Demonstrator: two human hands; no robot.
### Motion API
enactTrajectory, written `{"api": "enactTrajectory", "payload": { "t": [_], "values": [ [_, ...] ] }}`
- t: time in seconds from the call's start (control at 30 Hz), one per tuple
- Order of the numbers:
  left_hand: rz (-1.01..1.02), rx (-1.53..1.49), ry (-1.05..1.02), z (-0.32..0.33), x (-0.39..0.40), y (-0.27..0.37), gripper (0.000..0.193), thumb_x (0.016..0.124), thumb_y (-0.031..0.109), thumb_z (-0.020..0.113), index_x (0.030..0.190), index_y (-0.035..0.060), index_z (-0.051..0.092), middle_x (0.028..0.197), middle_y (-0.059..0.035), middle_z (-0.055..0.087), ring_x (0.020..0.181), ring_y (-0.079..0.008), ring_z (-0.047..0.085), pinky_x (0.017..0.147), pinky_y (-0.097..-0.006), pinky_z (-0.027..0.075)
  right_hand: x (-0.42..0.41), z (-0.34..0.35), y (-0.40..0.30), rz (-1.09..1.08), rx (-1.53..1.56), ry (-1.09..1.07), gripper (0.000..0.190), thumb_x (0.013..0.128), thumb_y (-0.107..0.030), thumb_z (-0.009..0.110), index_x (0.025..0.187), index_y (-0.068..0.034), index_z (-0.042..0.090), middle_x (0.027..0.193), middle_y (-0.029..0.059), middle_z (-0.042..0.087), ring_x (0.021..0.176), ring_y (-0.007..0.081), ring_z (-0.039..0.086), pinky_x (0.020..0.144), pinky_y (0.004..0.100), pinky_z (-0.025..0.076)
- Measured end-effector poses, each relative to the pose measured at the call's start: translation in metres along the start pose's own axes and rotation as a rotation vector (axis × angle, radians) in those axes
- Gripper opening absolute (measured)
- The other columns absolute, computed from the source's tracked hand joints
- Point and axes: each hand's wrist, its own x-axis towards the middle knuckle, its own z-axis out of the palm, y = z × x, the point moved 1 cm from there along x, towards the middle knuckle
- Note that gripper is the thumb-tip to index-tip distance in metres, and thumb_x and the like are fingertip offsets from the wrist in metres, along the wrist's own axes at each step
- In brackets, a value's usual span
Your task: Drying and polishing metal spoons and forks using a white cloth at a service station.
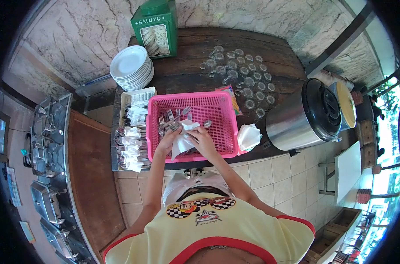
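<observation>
Both hands are over a pink plastic basket (193, 95). Forks, at least, are gripped in my left hand (168, 141), their metal ends (175, 125) showing past the fingers. A white paper napkin (183, 142) hangs between the hands. My right hand (202, 141) pinches the napkin from the other side, and its fingers partly hide what the paper covers. Loose forks (170, 114) lie in the basket beyond my left hand. One spoon (207, 123) rests apart on the basket floor. More cutlery lies under my hands, mostly hidden.
Left of the basket, napkin-wrapped cutlery bundles (132, 143) lie in rows, some in a white basket (138, 95). Behind stand stacked plates (129, 64) and a green box (170, 33). Folded napkins (249, 137), glass mugs (232, 74) and a steel dispenser (289, 122) are on the right.
</observation>
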Motion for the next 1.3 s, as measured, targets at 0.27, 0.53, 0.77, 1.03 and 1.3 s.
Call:
{"api": "enactTrajectory", "payload": {
  "t": [0.27,0.53,0.77,1.03,1.3],
  "values": [
    [0.098,-0.031,0.046,0.001,-0.005,0.005,0.017,0.08,0.018,0.053,0.09,0.0042,0.054,0.082,-0.0035,0.058,0.07,-0.0109,0.056,0.057,-0.0242,0.046,-0.011,-0.012,0.003,0.029,-0.148,-0.029,0.022,0.072,-0.017,0.057,0.093,-0.013,0.06,0.071,0.0082,0.053,0.064,0.024,0.054,0.057,0.0325,0.043],
    [0.045,-0.016,-0.021,0.01,-0.011,0.005,0.018,0.079,0.016,0.054,0.092,0.0034,0.054,0.081,-0.0036,0.059,0.069,-0.012,0.057,0.058,-0.025,0.046,-0.012,-0.007,0.023,0.256,0.315,0.137,0.034,0.074,-0.036,0.056,0.085,-0.004,0.061,0.065,0.0065,0.055,0.057,0.0155,0.053,0.056,0.0315,0.042],
    [-0.077,-0.039,-0.12,0.036,-0.016,0.009,0.019,0.079,0.013,0.054,0.094,0.0026,0.053,0.081,-0.0049,0.058,0.068,-0.0119,0.057,0.058,-0.0249,0.047,0.005,-0.004,0.058,0.896,0.714,-0.332,0.052,0.076,-0.049,0.049,0.099,-0.003,0.055,0.09,0.0076,0.057,0.084,0.016,0.052,0.073,0.0279,0.04],
    [-0.014,-0.091,-0.106,0.023,0.001,-0.017,0.026,0.079,0.01,0.052,0.103,0.003,0.048,0.089,-0.0069,0.057,0.072,-0.0139,0.057,0.061,-0.0253,0.049,0.017,-0.029,0.003,0.132,0.248,0.006,0.026,0.072,-0.016,0.058,0.095,-0.003,0.055,0.089,0.0116,0.054,0.082,0.0291,0.053,0.069,0.034,0.041],
    [0.05,-0.425,-0.321,0.036,-0.012,-0.006,0.037,0.082,0.019,0.042,0.117,0.0051,0.039,0.102,-0.0103,0.053,0.089,-0.0187,0.055,0.075,-0.0306,0.047,0.011,-0.031,-0.008,-0.285,-0.158,-0.243,0.038,0.07,-0.008,0.055,0.107,-0.013,0.052,0.101,0.0058,0.048,0.092,0.0216,0.049,0.079,0.0354,0.038]
  ]
}}
